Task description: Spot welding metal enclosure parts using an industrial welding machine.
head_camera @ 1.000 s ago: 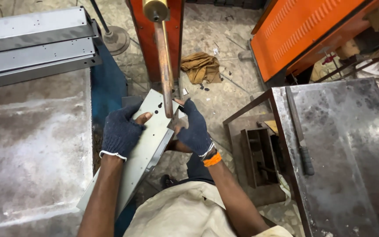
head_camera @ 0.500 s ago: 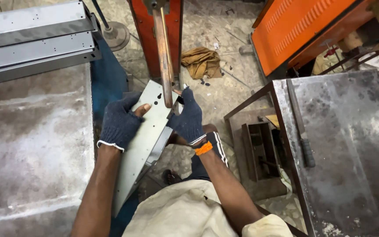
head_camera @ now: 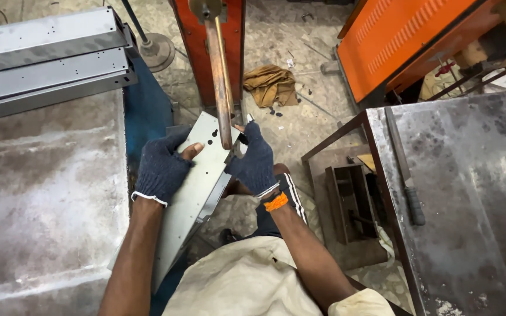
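Both hands — left hand and right hand — grasp the grey sheet-metal panel, tilted beside the tabletop's right edge under the copper rod. Risk: the panel could slip or skew — gloved fingertips sit close to the rod's tip.

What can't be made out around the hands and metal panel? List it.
Head view only:
- Panel: its near end is hidden behind the left hand and forearm.
- Rod: its tip is hidden where it meets the panel, beside the right hand.
- Orange machine: cut off by the top edge.
- Panel holes: too small to judge.
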